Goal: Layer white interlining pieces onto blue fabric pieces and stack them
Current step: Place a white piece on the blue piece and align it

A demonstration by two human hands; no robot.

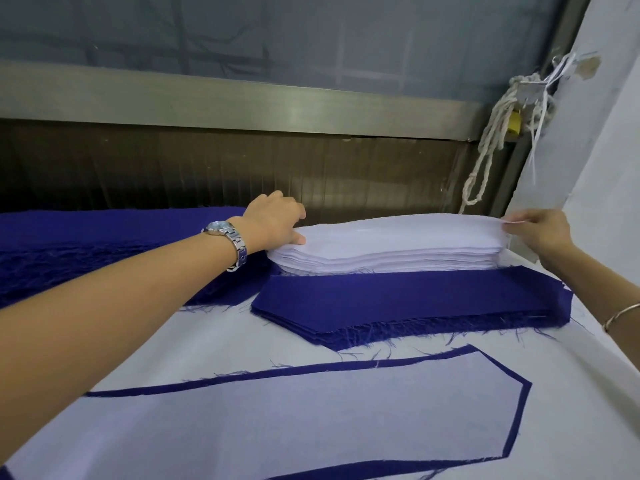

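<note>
Left hand (277, 220) grips the interlining stack (381, 254), mid-frame; right hand (540, 232) pinches its top piece (415, 230). Blue fabric stack (398, 299) lies just below.

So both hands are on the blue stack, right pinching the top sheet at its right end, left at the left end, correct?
No: they're on the white interlining stack, not the blue stack in front of it. Head view: right hand pinches the top sheet at its right end, left hand at the left end.

Left hand (273, 220), right hand (540, 230) at white interlining stack (398, 244)
</note>
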